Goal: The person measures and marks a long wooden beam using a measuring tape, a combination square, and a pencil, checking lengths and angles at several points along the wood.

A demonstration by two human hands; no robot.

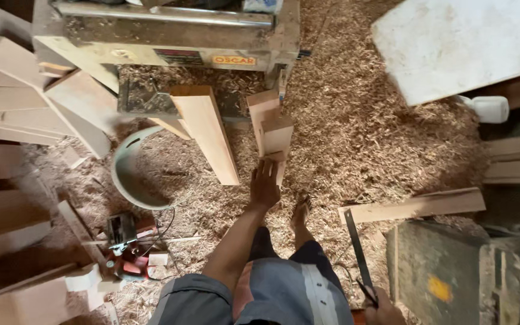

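Observation:
My left hand reaches forward and grips the lower end of a short pale wooden board. That board leans with a second short board against a thickness planer. My right hand, at the bottom edge of the view, is closed on a thin black metal ruler that points away from me over the floor. My bare foot stands in the wood shavings between the two hands.
A longer board leans on the planer, left of the short boards. A white bucket and a red power tool lie at the left, near stacked planks. On the right are a plank, a white panel and a white bottle. Shavings cover the floor.

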